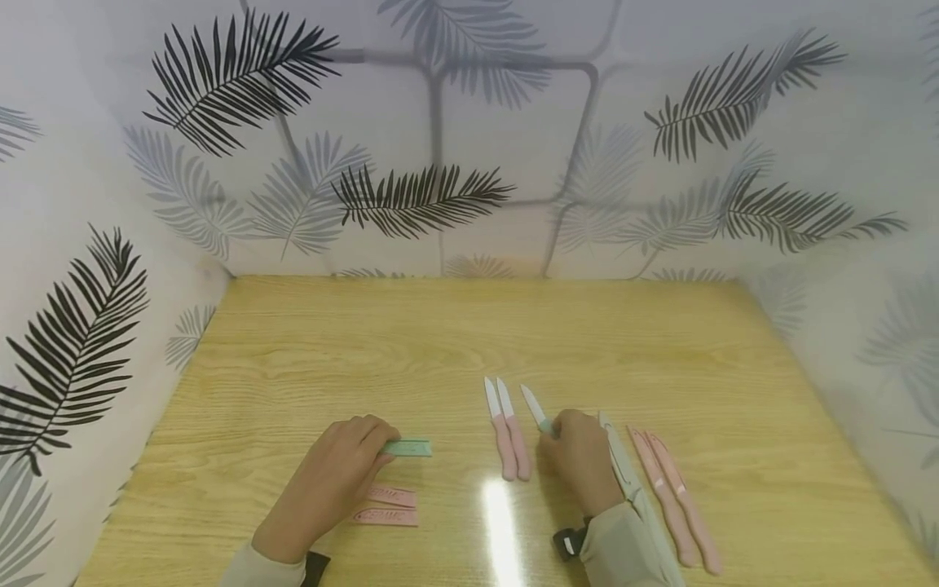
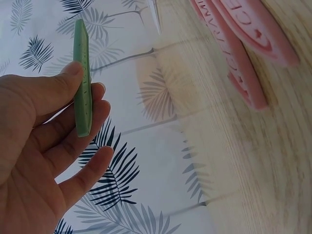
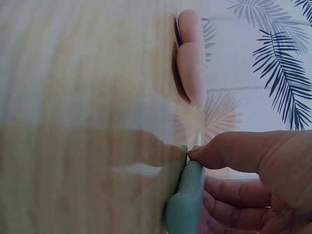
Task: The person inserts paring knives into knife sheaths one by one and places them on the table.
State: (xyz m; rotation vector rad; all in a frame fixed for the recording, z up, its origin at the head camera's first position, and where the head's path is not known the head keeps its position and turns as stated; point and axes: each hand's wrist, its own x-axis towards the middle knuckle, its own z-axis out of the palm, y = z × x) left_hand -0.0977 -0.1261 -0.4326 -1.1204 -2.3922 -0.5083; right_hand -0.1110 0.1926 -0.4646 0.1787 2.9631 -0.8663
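Here the left hand (image 1: 345,465) pinches the green sheath (image 1: 411,447) near the pink sheaths (image 1: 392,517), while the right hand (image 1: 583,461) pinches the green knife (image 1: 536,409) near its blade. Both look light and stiff; the blade might chip, so the handle (image 3: 187,200) seems safest.

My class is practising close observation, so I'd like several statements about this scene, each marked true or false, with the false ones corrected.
1. The left hand holds a green cover. True.
2. Nothing pink lies on the table near the left hand. False: two pink covers lie there.
3. The right hand holds a green-handled knife. True.
4. Nothing lies between the hands. False: two pink-handled knives lie there side by side, unsheathed.
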